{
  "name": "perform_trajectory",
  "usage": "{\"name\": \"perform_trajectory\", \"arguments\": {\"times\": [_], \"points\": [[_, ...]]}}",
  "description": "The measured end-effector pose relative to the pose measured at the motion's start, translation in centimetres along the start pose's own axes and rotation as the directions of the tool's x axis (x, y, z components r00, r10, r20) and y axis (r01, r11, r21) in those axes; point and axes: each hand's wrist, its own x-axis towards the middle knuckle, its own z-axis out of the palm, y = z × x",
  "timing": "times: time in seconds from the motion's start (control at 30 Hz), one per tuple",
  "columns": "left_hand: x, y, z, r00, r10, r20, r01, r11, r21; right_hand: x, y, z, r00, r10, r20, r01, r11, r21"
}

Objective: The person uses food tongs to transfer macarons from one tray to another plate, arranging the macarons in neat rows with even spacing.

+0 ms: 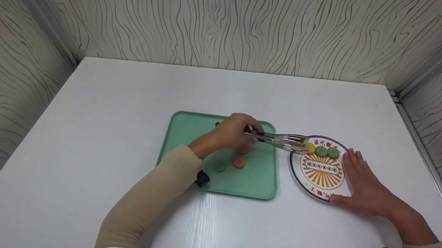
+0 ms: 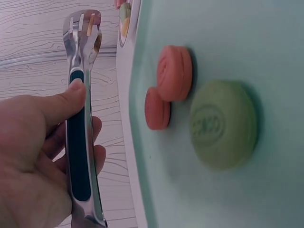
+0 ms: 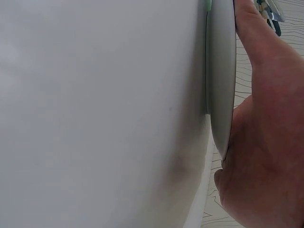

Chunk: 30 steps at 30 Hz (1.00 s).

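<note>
My left hand (image 1: 238,131) grips metal tongs (image 2: 80,137) with dark handle panels, above the green tray (image 1: 255,184). The tongs' tips reach over the left rim of a round patterned plate (image 1: 306,180), beside a yellow macaron (image 1: 310,147); whether they pinch anything I cannot tell. Two green macarons (image 1: 321,151) sit right of the yellow one. With fingers and thumb spread, my right hand (image 1: 368,188) rests along the plate's right rim. On the tray lie two orange-pink macarons (image 2: 175,73) and a green macaron (image 2: 223,124), below my left hand.
A small dark item (image 1: 217,123) on the tray is partly hidden behind my left hand. Everything stands on a white table (image 1: 88,130), with wood-grain patterned panels (image 1: 227,27) at the back and sides. Tray and plate stand a small gap apart.
</note>
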Motion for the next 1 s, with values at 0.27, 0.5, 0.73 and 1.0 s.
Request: {"name": "perform_trajectory", "arguments": {"times": [0.27,0.5,0.73,1.0], "points": [[1.0,1.1,1.6,0.999,-0.037,-0.008,0.037,0.998,0.051,0.1,0.1,0.1,1.0,-0.004,-0.006,0.004,1.0,0.002],[1.8,2.4,3.2,0.998,-0.055,-0.014,0.056,0.995,0.085,0.1,0.1,0.0,1.0,0.019,0.016,-0.019,1.0,0.008],[2.3,3.3,4.6,0.998,-0.069,-0.009,0.069,0.993,0.1,0.1,0.2,0.0,1.0,0.001,0.009,-0.001,1.0,-0.004],[2.9,4.0,6.0,0.998,-0.049,-0.05,0.057,0.987,0.153,0.1,0.2,0.0,1.0,-0.012,-0.006,0.012,1.0,-0.007]]}}
